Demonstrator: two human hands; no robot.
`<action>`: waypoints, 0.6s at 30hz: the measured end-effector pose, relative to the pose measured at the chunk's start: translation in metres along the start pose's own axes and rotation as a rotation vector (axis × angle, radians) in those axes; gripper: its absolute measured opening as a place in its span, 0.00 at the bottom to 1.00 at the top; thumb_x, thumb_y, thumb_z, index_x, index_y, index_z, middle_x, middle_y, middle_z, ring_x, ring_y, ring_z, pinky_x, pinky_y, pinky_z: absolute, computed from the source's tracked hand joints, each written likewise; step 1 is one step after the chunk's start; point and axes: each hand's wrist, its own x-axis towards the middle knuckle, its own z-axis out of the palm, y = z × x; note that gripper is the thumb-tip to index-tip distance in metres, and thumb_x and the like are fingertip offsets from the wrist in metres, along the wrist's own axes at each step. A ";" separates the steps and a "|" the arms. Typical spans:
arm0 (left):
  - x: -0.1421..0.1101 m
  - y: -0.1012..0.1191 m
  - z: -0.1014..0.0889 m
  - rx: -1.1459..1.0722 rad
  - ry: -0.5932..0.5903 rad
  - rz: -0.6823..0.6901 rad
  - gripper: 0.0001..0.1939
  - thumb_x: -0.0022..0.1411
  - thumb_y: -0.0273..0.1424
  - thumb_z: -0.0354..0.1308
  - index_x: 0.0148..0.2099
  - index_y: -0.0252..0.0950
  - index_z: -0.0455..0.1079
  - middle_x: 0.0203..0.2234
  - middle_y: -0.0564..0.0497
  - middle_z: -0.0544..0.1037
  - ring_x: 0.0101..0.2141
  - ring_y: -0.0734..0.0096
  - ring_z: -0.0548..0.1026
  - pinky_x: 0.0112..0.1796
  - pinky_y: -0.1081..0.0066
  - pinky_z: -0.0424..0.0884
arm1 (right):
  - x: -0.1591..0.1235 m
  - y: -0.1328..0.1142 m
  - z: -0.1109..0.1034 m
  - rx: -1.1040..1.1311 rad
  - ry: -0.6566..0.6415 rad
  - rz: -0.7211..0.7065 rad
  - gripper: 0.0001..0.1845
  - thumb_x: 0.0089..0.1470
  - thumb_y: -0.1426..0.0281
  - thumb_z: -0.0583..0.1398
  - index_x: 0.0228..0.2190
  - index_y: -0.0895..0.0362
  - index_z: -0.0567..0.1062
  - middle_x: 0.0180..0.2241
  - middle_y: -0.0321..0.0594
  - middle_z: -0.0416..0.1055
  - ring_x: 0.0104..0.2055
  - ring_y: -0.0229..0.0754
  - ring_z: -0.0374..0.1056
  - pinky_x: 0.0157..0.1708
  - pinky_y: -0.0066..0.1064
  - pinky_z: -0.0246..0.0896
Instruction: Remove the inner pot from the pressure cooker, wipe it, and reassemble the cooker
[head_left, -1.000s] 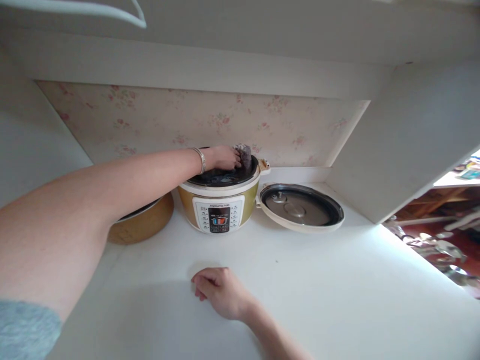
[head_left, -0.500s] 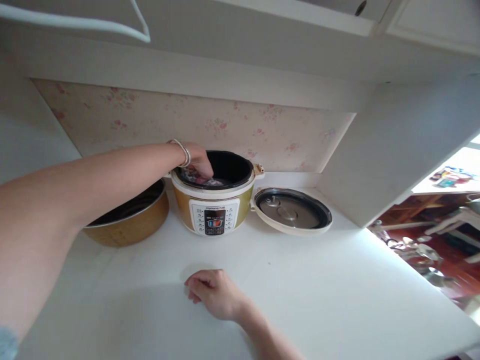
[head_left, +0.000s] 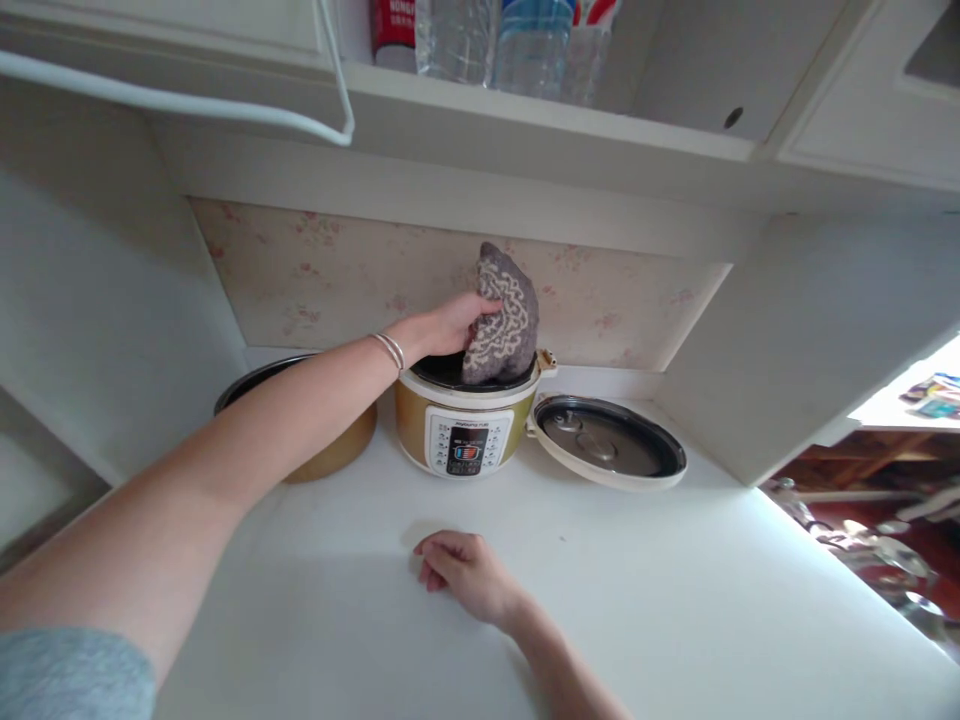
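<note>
My left hand (head_left: pixel 461 322) pinches a folded grey cloth (head_left: pixel 506 320) with a white lace-like pattern. The cloth stands up out of the electric pressure cooker (head_left: pixel 420 420), its lower edge just at the black opening. Green-gold and white, the cooker has a control panel on its front. Beside it on the right, the detached lid (head_left: pixel 600 445) lies with its inner side up. To the left, partly behind my forearm, is a golden-brown inner pot (head_left: pixel 341 445) with a dark inside. My right hand (head_left: pixel 469 572) rests on the counter in front of the cooker, fingers curled in, nothing visible in them.
A white counter (head_left: pixel 675 600) carries these things. Above hangs a cabinet shelf (head_left: pixel 660 125) with plastic bottles (head_left: pixel 532 50) and a red can (head_left: pixel 395 30). A white rod (head_left: pixel 187 105) juts out at upper left. A side panel (head_left: pixel 772 330) bounds the right.
My left hand has risen from inside the cooker, lifting the patterned cloth into sight. The view has tilted up and shifted left, showing the shelf bottles. My right hand stays curled on the counter.
</note>
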 end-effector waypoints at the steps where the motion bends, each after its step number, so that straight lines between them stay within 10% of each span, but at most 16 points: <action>1: -0.003 0.003 -0.001 -0.019 0.035 0.028 0.13 0.65 0.30 0.48 0.47 0.32 0.68 0.37 0.45 0.79 0.38 0.67 0.77 0.45 0.65 0.72 | 0.000 0.002 0.001 0.010 0.005 -0.002 0.25 0.56 0.51 0.54 0.36 0.61 0.76 0.27 0.38 0.71 0.27 0.34 0.65 0.30 0.27 0.60; 8: -0.047 0.005 0.021 -0.160 0.150 0.074 0.17 0.67 0.36 0.44 0.49 0.31 0.68 0.38 0.42 0.78 0.37 0.64 0.77 0.42 0.63 0.74 | 0.001 0.006 0.007 0.005 0.063 -0.027 0.26 0.56 0.50 0.53 0.36 0.60 0.75 0.25 0.37 0.69 0.26 0.34 0.63 0.28 0.27 0.57; 18: -0.119 -0.071 0.124 -0.664 -0.194 -0.246 0.09 0.62 0.27 0.51 0.43 0.34 0.71 0.34 0.44 0.79 0.31 0.68 0.78 0.36 0.69 0.75 | -0.008 0.000 0.028 -0.268 0.259 -0.047 0.14 0.53 0.63 0.54 0.25 0.59 0.74 0.22 0.37 0.68 0.28 0.39 0.62 0.30 0.29 0.55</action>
